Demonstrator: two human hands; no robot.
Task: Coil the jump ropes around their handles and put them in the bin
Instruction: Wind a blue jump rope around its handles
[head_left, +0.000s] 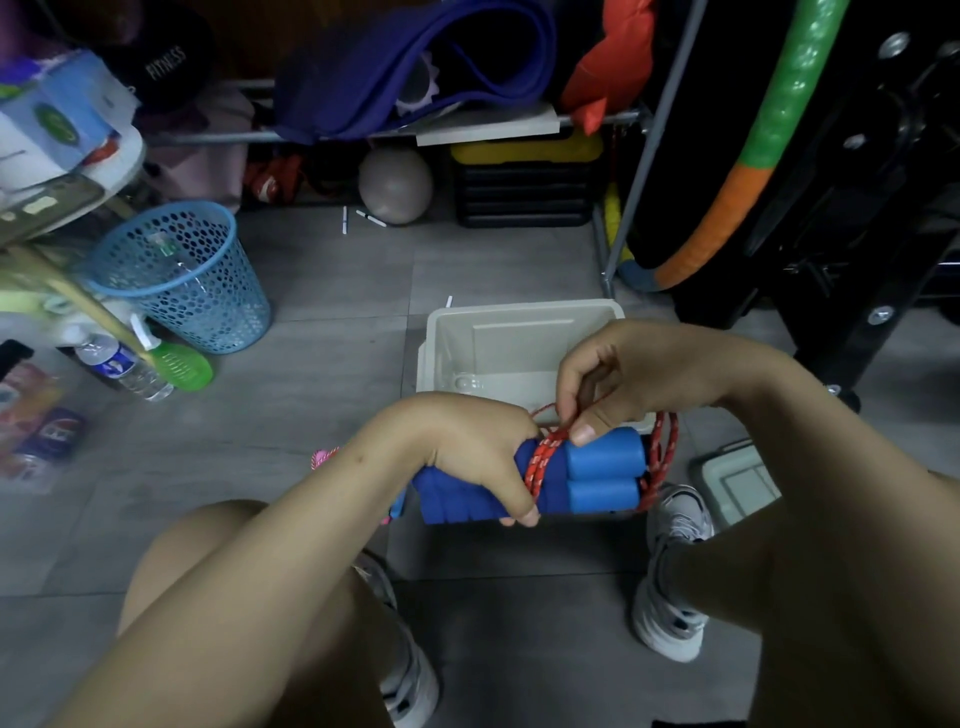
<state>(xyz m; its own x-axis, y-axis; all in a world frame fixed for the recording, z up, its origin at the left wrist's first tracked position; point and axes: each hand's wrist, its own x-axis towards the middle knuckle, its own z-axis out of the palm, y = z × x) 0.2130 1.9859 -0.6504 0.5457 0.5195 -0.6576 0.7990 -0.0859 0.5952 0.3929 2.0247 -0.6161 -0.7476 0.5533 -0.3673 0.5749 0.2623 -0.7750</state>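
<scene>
Two blue foam handles (597, 475) of a jump rope lie side by side, gripped by my left hand (472, 457) around their left part. A red rope (543, 460) with white flecks is wound around the handles, and loose loops hang at their right end. My right hand (623, 379) pinches the red rope just above the handles. Behind my hands, on the floor, stands a beige plastic bin (498, 338); what shows of its inside is bare. A bit of pink rope (323, 457) peeks out beside my left wrist.
A blue mesh basket (182, 275) stands at the left with a water bottle (122, 366) and a green spray bottle (176, 364) near it. A bin lid (737, 483) lies to the right. A rack with mats, a grey ball (395, 184) and hoops fills the back.
</scene>
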